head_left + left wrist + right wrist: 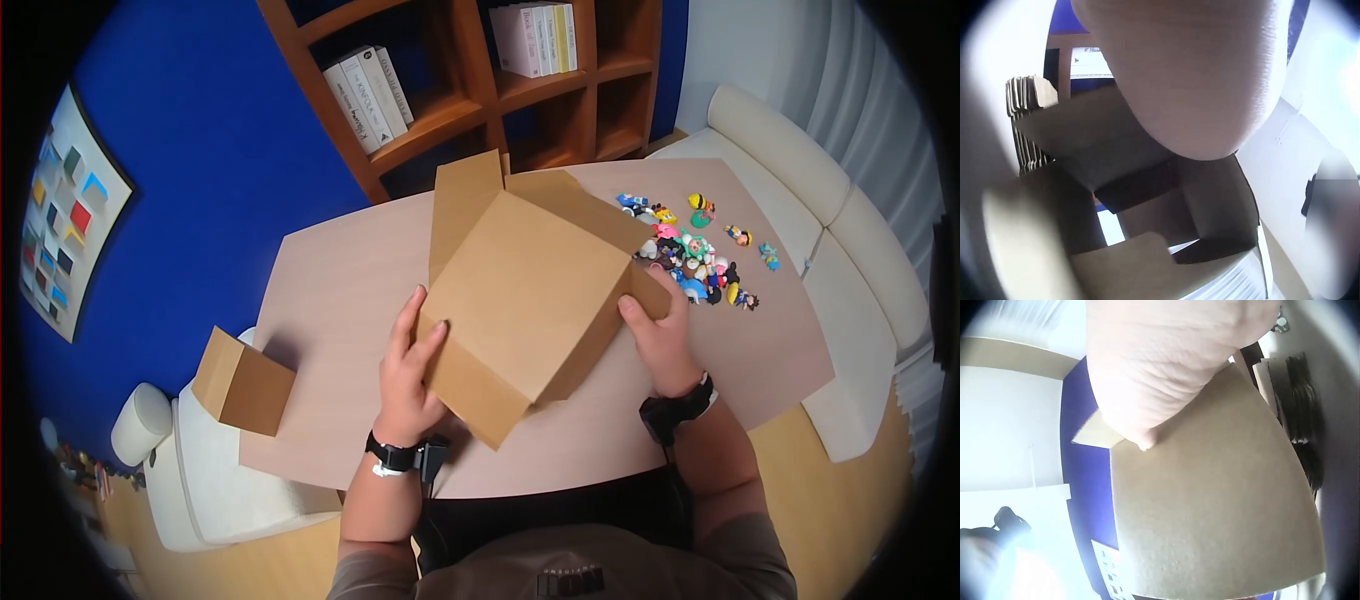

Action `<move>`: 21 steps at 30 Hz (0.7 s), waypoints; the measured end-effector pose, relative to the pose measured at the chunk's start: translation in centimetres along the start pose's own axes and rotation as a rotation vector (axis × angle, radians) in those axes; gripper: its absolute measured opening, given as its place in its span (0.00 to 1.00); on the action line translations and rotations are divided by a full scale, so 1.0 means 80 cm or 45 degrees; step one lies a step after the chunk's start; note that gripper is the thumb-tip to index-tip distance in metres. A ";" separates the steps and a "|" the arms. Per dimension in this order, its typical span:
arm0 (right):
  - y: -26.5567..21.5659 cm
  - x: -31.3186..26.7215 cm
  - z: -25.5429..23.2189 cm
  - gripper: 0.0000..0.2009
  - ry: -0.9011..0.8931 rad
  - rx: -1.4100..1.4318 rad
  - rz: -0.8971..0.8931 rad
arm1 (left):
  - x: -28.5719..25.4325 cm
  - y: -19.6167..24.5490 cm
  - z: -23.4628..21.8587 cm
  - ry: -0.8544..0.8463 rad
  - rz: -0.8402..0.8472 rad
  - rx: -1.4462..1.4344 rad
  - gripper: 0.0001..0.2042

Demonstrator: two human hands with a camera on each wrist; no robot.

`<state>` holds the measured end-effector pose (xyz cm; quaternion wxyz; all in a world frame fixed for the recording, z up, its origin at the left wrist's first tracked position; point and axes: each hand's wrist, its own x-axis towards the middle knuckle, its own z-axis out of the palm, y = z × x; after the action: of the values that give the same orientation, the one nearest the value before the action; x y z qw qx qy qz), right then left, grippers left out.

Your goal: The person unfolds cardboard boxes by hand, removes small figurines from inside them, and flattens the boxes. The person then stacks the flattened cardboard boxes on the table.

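A brown cardboard box (530,290) is held tilted above the table, its flaps spread out around it. At its left side my left hand (408,375) grips it, thumb on the near face. The right hand (662,335) holds the opposite side, thumb on the cardboard and the other fingers partly hidden by a flap. In the left wrist view, the dark folded flaps of the box (1222,194) show below the left hand (1191,75). A broad cardboard face of the box (1216,494) fills much of the right wrist view, touched by the right hand (1154,362).
Several small colourful toy figures (695,250) lie in a group on the table (340,400), right of the box. A smaller cardboard box (245,385) is at the table's left edge. Behind stands a wooden shelf (430,120) with books; pale sofas (840,230) flank the table.
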<state>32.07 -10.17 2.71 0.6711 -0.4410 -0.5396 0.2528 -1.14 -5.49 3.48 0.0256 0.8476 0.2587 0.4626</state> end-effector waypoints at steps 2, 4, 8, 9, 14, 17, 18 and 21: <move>0.000 0.004 -0.001 0.12 -0.027 0.035 0.013 | -0.019 -0.021 0.007 0.091 -0.146 -0.415 0.31; 0.001 0.006 -0.003 0.15 -0.061 0.057 0.027 | -0.009 0.002 0.020 0.278 -0.359 -0.897 0.29; 0.005 0.002 -0.006 0.19 -0.163 0.042 -0.033 | 0.026 0.031 0.001 0.474 -1.096 -1.499 0.30; 0.011 -0.003 -0.002 0.20 -0.159 0.096 -0.009 | 0.023 0.028 -0.001 0.296 -1.271 -1.506 0.30; 0.019 -0.014 0.010 0.23 -0.243 0.268 0.086 | 0.018 0.022 0.034 -0.057 -1.178 -1.303 0.29; 0.018 -0.017 0.014 0.23 -0.198 0.164 -0.065 | 0.020 0.020 0.046 -0.125 -1.073 -1.143 0.28; 0.022 -0.020 0.016 0.23 -0.178 0.221 -0.089 | 0.021 0.020 0.048 -0.149 -1.042 -1.098 0.28; 0.023 -0.024 0.023 0.24 -0.145 0.191 -0.256 | 0.016 0.023 0.045 -0.247 -0.971 -0.977 0.28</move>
<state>30.00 -10.29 0.21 0.6924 -0.3180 -0.5979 0.2487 3.05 -5.77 2.97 0.5224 0.6623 0.3568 0.4014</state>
